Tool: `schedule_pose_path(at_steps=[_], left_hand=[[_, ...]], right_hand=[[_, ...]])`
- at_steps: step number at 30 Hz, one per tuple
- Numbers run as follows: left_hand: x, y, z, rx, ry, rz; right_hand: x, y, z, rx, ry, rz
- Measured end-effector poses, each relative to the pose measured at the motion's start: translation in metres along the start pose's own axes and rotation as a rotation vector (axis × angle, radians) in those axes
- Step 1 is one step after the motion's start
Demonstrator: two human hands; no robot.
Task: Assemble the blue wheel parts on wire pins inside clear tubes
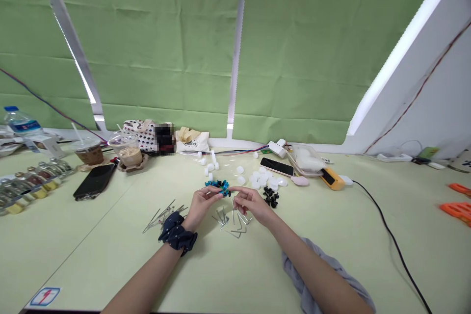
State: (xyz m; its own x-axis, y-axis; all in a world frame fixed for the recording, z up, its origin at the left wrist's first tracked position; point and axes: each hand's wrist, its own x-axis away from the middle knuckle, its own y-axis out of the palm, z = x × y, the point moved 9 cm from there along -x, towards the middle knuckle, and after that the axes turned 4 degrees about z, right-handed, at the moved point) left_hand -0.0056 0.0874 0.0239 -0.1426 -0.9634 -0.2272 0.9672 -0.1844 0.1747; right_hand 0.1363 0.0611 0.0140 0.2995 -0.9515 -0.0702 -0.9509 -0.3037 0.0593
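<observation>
My left hand has its fingers pinched at the near edge of a pile of small blue parts; whatever lies between its fingertips is too small to name. Just right of it, my right hand has its index finger stretched toward the left fingertips and its other fingers curled. A thin metal rod stands out below the right fingers. Bent metal pins lie on the table between and below the hands. Black parts are heaped right of my right hand, and long thin metal pieces lie left of my left wrist.
White round caps and a pink-edged phone lie behind the hands. A yellow device trails a black cable down the right. At left are a black phone, drink cups and a row of small jars.
</observation>
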Motion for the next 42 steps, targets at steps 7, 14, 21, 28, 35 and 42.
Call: schedule_pose_path(at_steps=[7, 14, 21, 28, 35, 42], left_hand=[[0.0, 0.001, -0.003, -0.003, 0.001, -0.013], [0.0, -0.003, -0.002, 0.001, -0.013, -0.001], [0.001, 0.003, -0.004, 0.009, 0.004, -0.042], [-0.001, -0.003, -0.005, -0.021, -0.013, -0.008], [0.0, 0.002, -0.005, -0.014, -0.009, -0.048], [-0.002, -0.003, -0.007, -0.039, 0.001, -0.013]], right_hand=[[-0.002, 0.0, 0.016, 0.057, 0.077, -0.001], [0.002, 0.006, 0.002, 0.016, 0.016, -0.037], [-0.002, -0.001, 0.011, 0.024, 0.045, -0.002], [0.002, 0.006, 0.004, 0.04, 0.042, -0.036], [0.0, 0.002, 0.005, -0.005, 0.028, -0.003], [0.002, 0.006, 0.008, 0.046, 0.047, -0.029]])
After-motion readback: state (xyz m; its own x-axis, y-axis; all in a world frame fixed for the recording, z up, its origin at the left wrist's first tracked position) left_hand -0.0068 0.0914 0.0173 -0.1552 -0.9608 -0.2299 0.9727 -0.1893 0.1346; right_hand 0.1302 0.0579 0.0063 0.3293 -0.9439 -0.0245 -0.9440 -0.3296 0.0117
